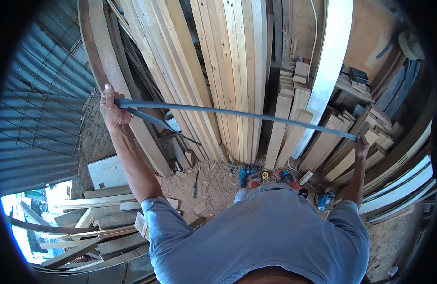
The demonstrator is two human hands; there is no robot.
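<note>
A long, flat blue-grey strip (237,112) stretches from one of my hands to the other, in front of the upright boards. My left hand (112,106) is closed around its left end, thumb pointing up. From that hand a second length of the strip (153,119) slants down and to the right, past a white pail (171,121). At the far right, my right hand (362,146) is closed on the other end, slightly lower than the left. Both arms are spread wide. Whether the strip is a strap or a metal band I cannot tell.
Long wooden boards (237,71) stand ahead, with shorter timber pieces (278,123) to their right. Blue power tools (249,174) and a blue drill (326,200) lie low down near me. A chisel-like tool (195,184) rests on shaving-strewn ground. Offcuts (119,220) are piled at left.
</note>
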